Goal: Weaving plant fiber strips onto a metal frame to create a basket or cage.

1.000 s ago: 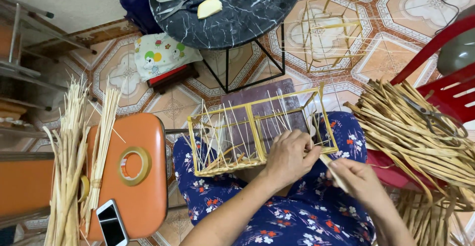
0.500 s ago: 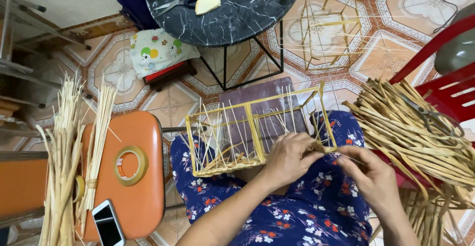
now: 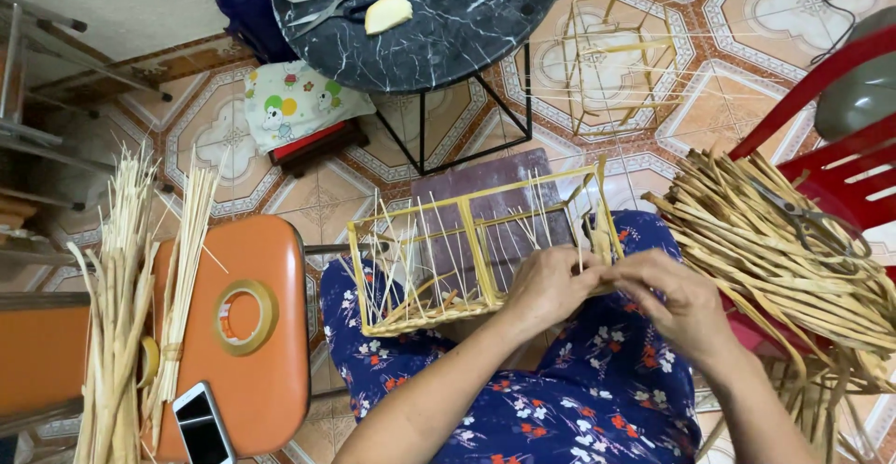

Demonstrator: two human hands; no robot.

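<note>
A half-built bamboo frame (image 3: pixel 471 259), box-shaped with thin upright slivers standing along its rails, rested on the lap of a person in a blue floral garment, its far edge tipped toward a dark marble-topped round table (image 3: pixel 439 25). The left hand (image 3: pixel 546 287) was closed over the frame's near right corner, and the right hand (image 3: pixel 677 301) met it there with fingers pinched at the same joint; what the fingertips held could not be made out. Done well, this kind of corner work would call for the left hand to keep the frame steady against the lap while the right drew any binding snug, without bending the fine uprights beside it. A heap of flat bamboo strips (image 3: pixel 784 259) lay just to the person's right on a red plastic chair (image 3: pixel 840 165), with a pair of scissors (image 3: pixel 812 226) on top. To the left, an orange stool (image 3: pixel 271 371) carried a roll of tape (image 3: pixel 245 316) and a phone (image 3: pixel 201 422), beside bundles of thin bamboo sticks (image 3: pixel 121 315). A finished wire-like frame (image 3: pixel 611 63) sat on the patterned tile floor (image 3: pixel 317 193) beyond the table
</note>
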